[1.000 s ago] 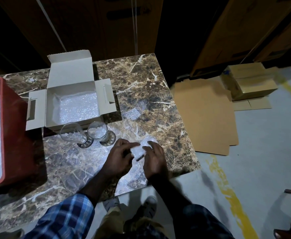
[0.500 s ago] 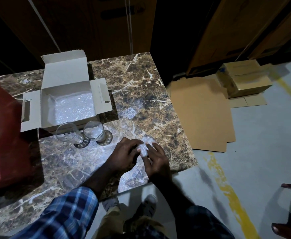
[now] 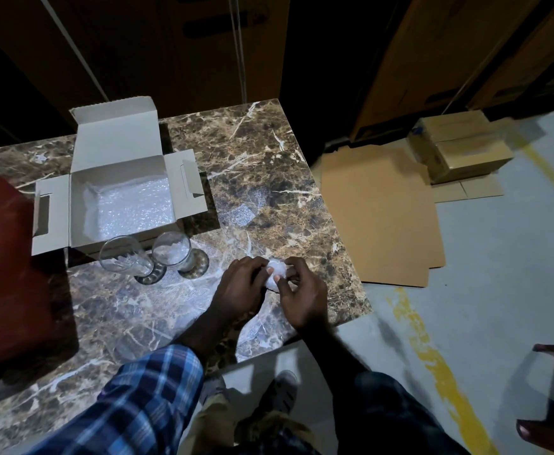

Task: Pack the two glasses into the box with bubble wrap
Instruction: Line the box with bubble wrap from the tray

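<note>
The left hand (image 3: 241, 287) and the right hand (image 3: 303, 298) are both gripping a small wad of bubble wrap (image 3: 275, 274) over the marble table (image 3: 269, 165). Two glasses (image 3: 126, 259) are standing just in front of the open box (image 3: 118, 178).

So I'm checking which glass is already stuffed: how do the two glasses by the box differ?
The right glass has white, crumpled bubble wrap inside its bowl; the left glass looks mostly clear, with only faint glints. The right glass stands nearer the hands, the left glass nearer the red bin. Both are clear, footed, upright and outside the open box.
</note>
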Motion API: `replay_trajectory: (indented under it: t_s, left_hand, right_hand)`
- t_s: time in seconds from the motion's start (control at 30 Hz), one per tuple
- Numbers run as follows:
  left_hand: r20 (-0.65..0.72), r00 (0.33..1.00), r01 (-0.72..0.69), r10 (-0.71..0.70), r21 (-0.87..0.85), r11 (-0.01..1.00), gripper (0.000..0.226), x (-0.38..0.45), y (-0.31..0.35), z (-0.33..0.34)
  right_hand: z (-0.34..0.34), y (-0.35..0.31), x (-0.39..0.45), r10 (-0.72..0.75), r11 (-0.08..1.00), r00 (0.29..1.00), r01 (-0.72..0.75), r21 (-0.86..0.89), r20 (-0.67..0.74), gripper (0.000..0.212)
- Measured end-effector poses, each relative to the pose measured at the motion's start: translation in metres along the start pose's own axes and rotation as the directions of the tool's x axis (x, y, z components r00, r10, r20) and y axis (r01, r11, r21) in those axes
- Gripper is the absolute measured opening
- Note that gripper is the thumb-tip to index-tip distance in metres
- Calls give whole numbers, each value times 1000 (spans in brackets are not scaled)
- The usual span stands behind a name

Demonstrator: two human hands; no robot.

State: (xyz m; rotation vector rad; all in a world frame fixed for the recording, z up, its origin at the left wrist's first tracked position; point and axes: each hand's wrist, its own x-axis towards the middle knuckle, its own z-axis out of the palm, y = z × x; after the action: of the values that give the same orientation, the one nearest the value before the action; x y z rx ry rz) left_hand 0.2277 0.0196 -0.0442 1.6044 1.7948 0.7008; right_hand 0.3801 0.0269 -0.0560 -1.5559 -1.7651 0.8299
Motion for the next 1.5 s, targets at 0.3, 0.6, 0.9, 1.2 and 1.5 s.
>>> replay_trajectory:
  t_s: [0.3,0.6,0.9,1.2,1.5]
  left_hand:
    - [-118,969,204,-218,-121,972,19,1,4,11]
    - [-92,964,216,-249,-276,937,33,-4,5,3]
    - [-264,900,227,-347,-395,890,21,-41,-12,-23]
    - [-630,674,208,-386,-339,918,57,-72,-11,-73]
    - [-530,766,323,-364,-171,931,63,-61,-33,-93]
  right_hand:
    - [2,-21,25,305,942,924,-256,-217,232,42]
    - [5,-19,35,345,935,883,-295,-194,319,37]
    - [12,-68,36,241,961,911,-271,46,334,48]
    - [46,-162,51,-151,972,950,92,216,274,27]
    - [67,-179,53,-329,914,838,398,-75,436,30]
